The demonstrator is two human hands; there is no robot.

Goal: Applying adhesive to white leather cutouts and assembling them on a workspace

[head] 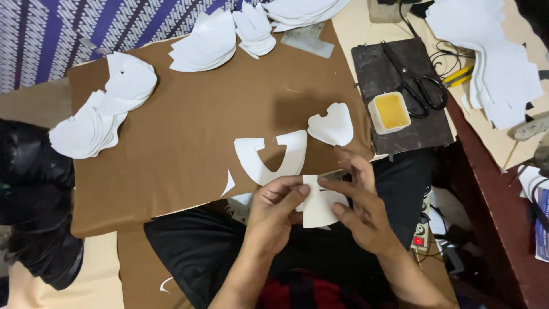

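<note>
The white cut piece (320,209) is small and flat, pinched between both hands above the lap. It sits just below the brown board's edge, tilted a bit.

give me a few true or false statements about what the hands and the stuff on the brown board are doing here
1. Both hands hold one white cut piece between them. True: the left hand and the right hand both pinch it.
2. The scissors lie in the right hand. False: they rest on the dark board, untouched.
3. The small tub holds a yellow substance. True.
4. The brown board carries only one white piece. False: several stacks and loose white pieces lie on it.
5. A U-shaped white piece lies on the brown board just above the hands. True.
</note>
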